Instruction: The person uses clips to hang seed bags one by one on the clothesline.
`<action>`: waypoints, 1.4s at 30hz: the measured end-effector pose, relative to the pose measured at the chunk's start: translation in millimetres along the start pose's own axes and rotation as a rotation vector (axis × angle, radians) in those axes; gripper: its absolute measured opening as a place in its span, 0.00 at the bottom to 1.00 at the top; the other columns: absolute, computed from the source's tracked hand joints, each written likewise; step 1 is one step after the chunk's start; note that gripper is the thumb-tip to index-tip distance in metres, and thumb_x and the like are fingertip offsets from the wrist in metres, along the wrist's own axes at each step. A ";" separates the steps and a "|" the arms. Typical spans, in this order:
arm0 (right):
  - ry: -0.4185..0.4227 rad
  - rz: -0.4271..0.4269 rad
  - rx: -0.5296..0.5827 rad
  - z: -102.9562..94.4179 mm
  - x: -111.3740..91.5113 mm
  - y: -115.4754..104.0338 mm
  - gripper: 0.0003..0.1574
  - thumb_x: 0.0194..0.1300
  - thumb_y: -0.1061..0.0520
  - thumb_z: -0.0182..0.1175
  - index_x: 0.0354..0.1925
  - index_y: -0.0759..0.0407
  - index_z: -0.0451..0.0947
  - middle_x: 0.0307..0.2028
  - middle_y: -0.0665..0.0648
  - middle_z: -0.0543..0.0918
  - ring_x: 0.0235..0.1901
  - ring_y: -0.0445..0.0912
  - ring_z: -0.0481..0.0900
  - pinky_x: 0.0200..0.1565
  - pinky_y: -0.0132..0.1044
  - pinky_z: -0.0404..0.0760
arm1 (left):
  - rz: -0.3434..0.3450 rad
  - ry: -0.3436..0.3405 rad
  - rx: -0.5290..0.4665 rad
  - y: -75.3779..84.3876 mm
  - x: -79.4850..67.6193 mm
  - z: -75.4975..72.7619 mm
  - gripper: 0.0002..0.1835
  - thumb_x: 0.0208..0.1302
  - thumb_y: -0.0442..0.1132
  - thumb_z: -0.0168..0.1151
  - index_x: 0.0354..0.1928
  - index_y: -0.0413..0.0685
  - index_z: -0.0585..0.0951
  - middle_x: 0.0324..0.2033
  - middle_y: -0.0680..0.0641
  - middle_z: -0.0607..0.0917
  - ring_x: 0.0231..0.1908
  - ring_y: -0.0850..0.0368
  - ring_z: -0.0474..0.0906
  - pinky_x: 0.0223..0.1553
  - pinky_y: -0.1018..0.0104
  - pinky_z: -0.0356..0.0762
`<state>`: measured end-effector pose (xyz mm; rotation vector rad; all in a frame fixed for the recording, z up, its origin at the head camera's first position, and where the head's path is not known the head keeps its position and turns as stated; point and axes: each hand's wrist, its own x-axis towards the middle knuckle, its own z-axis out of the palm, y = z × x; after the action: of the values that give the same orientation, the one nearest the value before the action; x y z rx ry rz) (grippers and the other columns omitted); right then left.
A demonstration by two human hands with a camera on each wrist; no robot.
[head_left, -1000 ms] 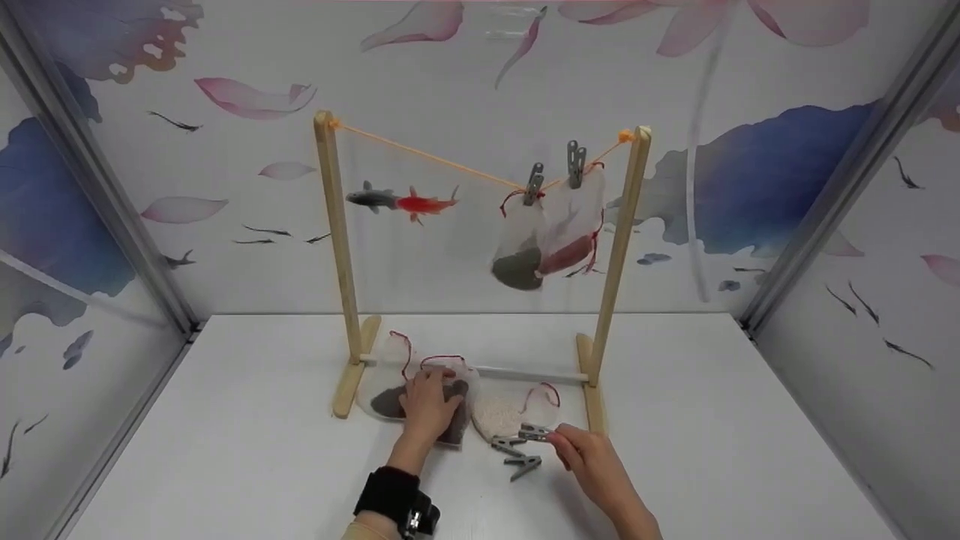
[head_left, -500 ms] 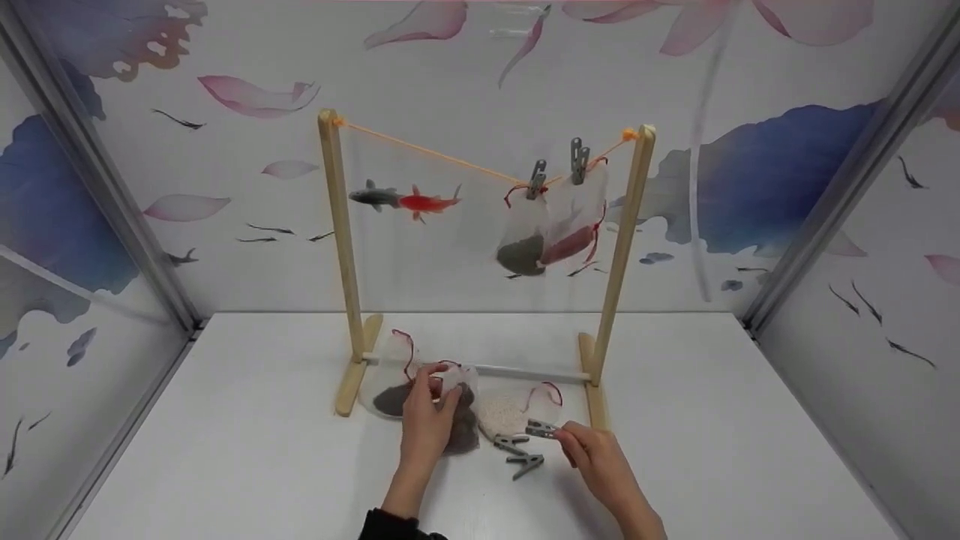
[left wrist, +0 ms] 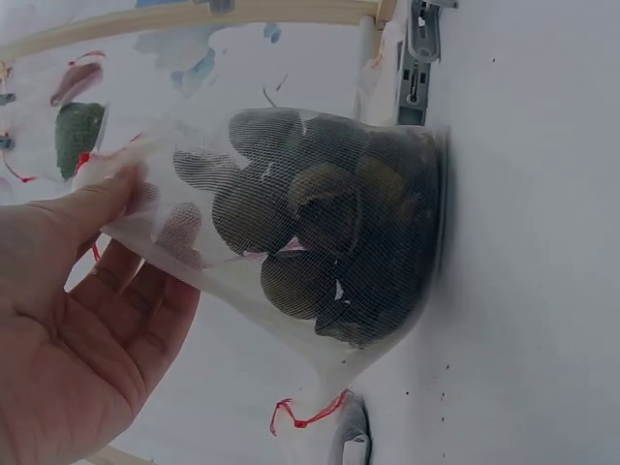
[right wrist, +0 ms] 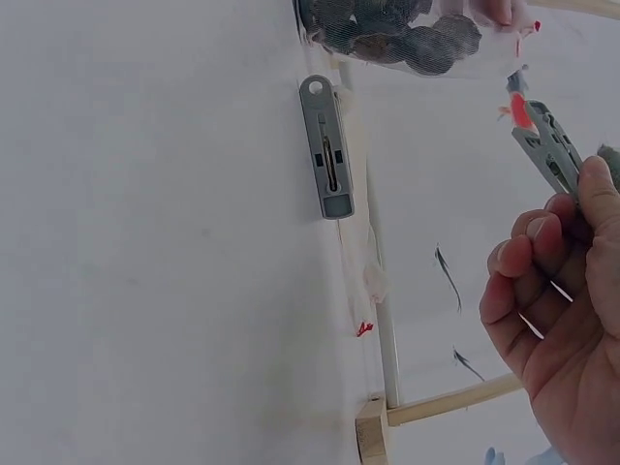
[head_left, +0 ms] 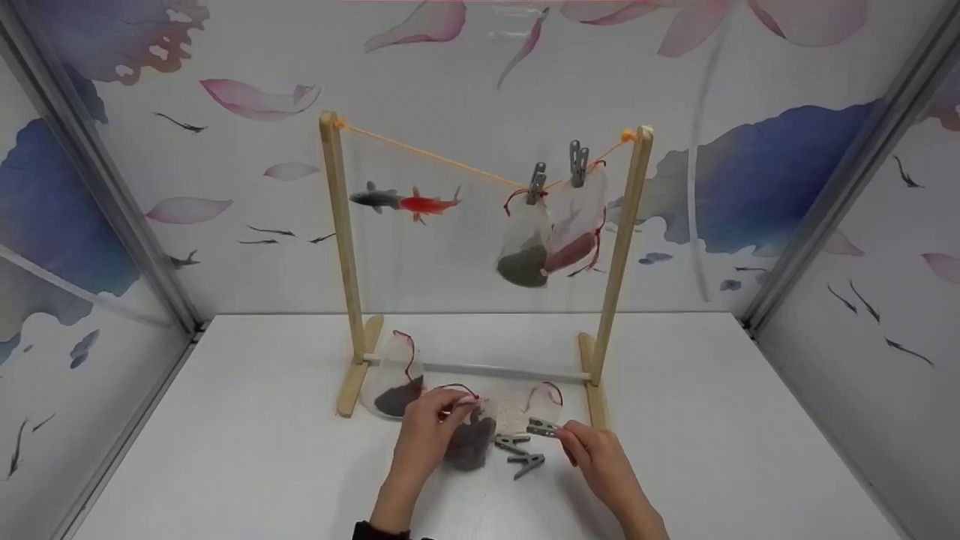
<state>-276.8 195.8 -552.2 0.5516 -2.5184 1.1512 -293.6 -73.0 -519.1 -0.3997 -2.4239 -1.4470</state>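
Note:
My left hand [head_left: 427, 427] pinches the top of a mesh drawstring bag [head_left: 472, 442] between thumb and fingers. Dark, round, disc-like pieces fill the bag [left wrist: 320, 213], whose bottom is right at the table in the left wrist view. A grey clothespin [head_left: 541, 427] is pinched in my right hand [head_left: 600, 457], its jaws pointing away from the fingers toward the bag. Two more grey clothespins [head_left: 529, 463] lie on the table between the hands. Behind them rests a mesh bag with pale contents [head_left: 512, 412], partly hidden by the held bag.
A wooden frame [head_left: 622, 262] carries a sagging orange cord [head_left: 427, 154]. Clothespins [head_left: 577, 165] hold a green-filled bag [head_left: 525, 266] and a reddish-filled bag [head_left: 571, 251] at its right half. Another dark-filled bag [head_left: 400, 397] lies by the left foot.
My left hand has gone from lying over the dark-filled bag to pinching its top, drawing it right and nearer to me. The right hand keeps its clothespin nearly still.

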 end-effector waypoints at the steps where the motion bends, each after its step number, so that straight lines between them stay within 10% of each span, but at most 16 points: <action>1: 0.007 -0.002 0.002 -0.2 0.2 0.2 0.19 0.72 0.57 0.57 0.22 0.52 0.70 0.16 0.40 0.68 0.20 0.27 0.61 0.23 0.24 0.64 | -0.004 -0.006 0.011 1.1 -0.4 -1.0 0.06 0.66 0.43 0.66 0.41 0.55 0.87 0.38 0.55 0.89 0.37 0.65 0.83 0.39 0.72 0.82; 9: 0.057 -0.065 -0.023 -7.8 10.3 -1.3 0.19 0.71 0.60 0.58 0.22 0.52 0.69 0.17 0.37 0.67 0.19 0.27 0.61 0.22 0.24 0.64 | -0.056 -0.043 0.025 13.5 3.9 -5.7 0.05 0.64 0.42 0.68 0.39 0.55 0.88 0.31 0.57 0.89 0.29 0.70 0.78 0.33 0.75 0.78; 18: 0.065 -0.339 -0.117 -56.7 67.8 -39.0 0.15 0.66 0.64 0.63 0.25 0.54 0.70 0.18 0.42 0.65 0.21 0.29 0.58 0.23 0.24 0.61 | 0.104 -0.003 0.190 43.6 27.2 -15.7 0.04 0.66 0.42 0.66 0.39 0.53 0.87 0.33 0.54 0.91 0.34 0.62 0.86 0.38 0.68 0.83; 28: 0.041 -0.473 -0.241 -124.1 156.2 -116.0 0.16 0.71 0.60 0.59 0.25 0.58 0.70 0.18 0.48 0.64 0.19 0.39 0.60 0.25 0.31 0.61 | 0.263 0.007 0.419 102.3 79.8 -44.4 0.04 0.67 0.37 0.64 0.39 0.48 0.87 0.35 0.47 0.91 0.37 0.52 0.88 0.38 0.55 0.84; 33: 0.053 -0.497 -0.347 -141.8 191.3 -142.5 0.16 0.73 0.54 0.56 0.28 0.60 0.75 0.25 0.55 0.86 0.27 0.50 0.86 0.27 0.40 0.74 | 0.254 -0.008 0.364 114.5 115.3 -58.3 0.05 0.68 0.35 0.63 0.41 0.45 0.87 0.36 0.44 0.91 0.38 0.50 0.87 0.41 0.54 0.83; 42: 0.141 -0.570 -0.698 -160.6 237.9 -176.1 0.21 0.74 0.47 0.52 0.29 0.61 0.75 0.20 0.59 0.79 0.23 0.55 0.73 0.27 0.46 0.75 | 0.159 0.147 0.232 131.2 166.9 -78.9 0.08 0.71 0.38 0.61 0.47 0.45 0.83 0.39 0.44 0.90 0.40 0.52 0.85 0.44 0.59 0.83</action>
<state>-382.9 163.0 -234.3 0.8561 -2.2044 0.0868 -389.1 -68.1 -313.8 -0.4069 -2.3488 -1.0757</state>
